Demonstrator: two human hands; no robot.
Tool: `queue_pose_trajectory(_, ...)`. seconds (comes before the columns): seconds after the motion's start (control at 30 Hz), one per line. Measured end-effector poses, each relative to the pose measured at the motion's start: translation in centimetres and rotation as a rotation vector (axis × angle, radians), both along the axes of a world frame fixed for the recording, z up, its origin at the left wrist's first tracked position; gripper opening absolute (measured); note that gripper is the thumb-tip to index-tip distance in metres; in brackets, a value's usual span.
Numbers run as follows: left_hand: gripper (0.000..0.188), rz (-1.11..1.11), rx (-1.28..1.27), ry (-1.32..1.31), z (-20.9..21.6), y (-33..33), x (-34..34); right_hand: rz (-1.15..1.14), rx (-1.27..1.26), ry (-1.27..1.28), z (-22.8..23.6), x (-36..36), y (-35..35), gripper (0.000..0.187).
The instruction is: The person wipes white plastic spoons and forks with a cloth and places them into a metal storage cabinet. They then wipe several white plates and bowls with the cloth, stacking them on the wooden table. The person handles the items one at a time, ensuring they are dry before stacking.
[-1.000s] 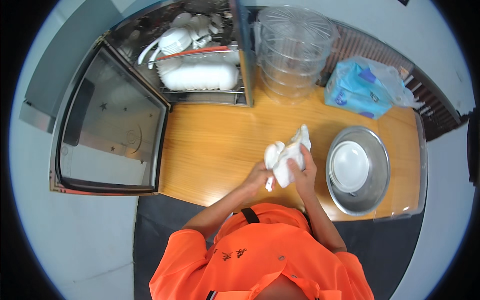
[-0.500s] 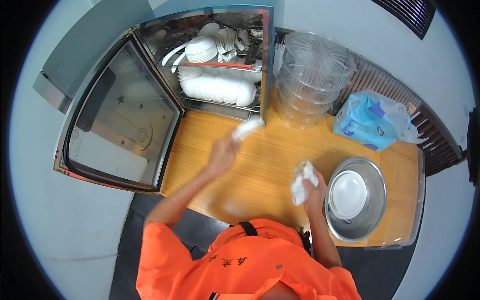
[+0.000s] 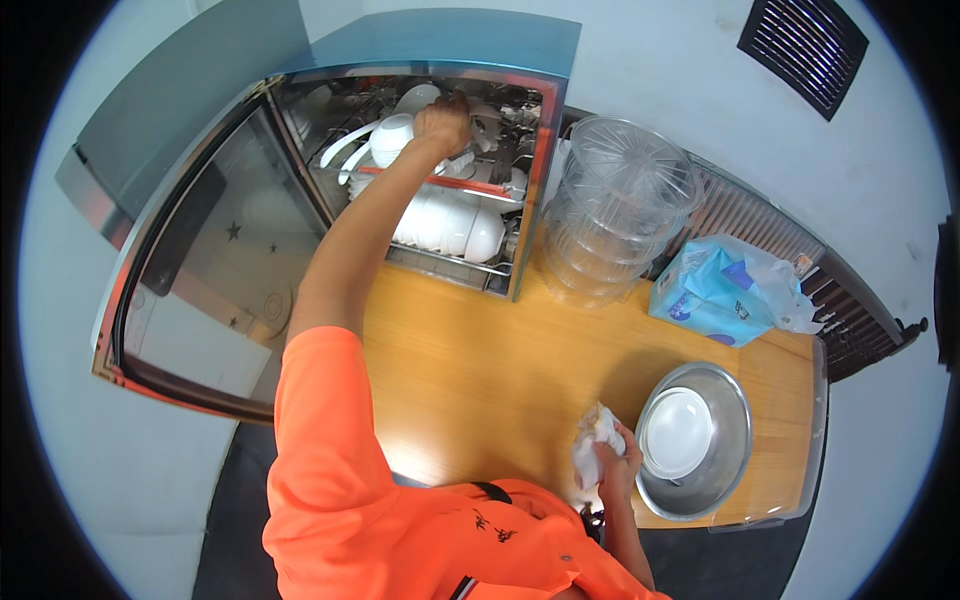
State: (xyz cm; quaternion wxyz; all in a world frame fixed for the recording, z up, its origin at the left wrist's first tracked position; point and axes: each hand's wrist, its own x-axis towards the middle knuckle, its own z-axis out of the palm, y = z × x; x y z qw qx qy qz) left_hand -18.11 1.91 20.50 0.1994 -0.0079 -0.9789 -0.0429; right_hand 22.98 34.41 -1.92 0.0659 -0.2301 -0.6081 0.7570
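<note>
My left hand (image 3: 444, 120) reaches into the upper shelf of an open dish cabinet (image 3: 440, 45), among white spoons and bowls. Its fingers look curled, but what they hold, if anything, is hidden behind the hand. Just left of it is a stack of white bowls (image 3: 391, 140), with ladle-like white handles (image 3: 348, 145) sticking out beside it. Over the table's near edge, my right hand (image 3: 620, 462) is closed on a crumpled white cloth (image 3: 592, 440). Right beside that hand, a steel basin (image 3: 735, 440) holds white dishes (image 3: 677, 432).
White bowls (image 3: 440, 222) stand in a row on the cabinet's lower rack. Its glass door (image 3: 210, 260) swings out to the left. Clear plastic tiered containers (image 3: 610, 210) and a blue tissue pack (image 3: 715, 290) stand at the back of the wooden table (image 3: 470, 370).
My left hand has moved up and away from over the table into the cabinet's upper shelf. The white piece it carried no longer shows clearly. My right hand still grips the cloth.
</note>
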Motion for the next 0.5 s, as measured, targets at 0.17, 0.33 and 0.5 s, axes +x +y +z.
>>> queue_pose_trajectory(0.17,0.039,0.047,0.098,-0.040,-1.3,1.0,-3.5,-0.095,0.015,-0.041,-0.6,1.1,0.4,0.037)
queue_pose_trajectory(0.33,0.038,0.088,0.139,-0.066,-2.7,1.1,-5.0,-0.145,-0.064,-0.070,-1.3,1.1,0.4,0.043)
queue_pose_trajectory(0.5,0.026,0.047,0.076,-0.187,-1.0,2.7,-3.9,-0.149,-0.068,-0.075,-1.9,0.3,0.6,0.044)
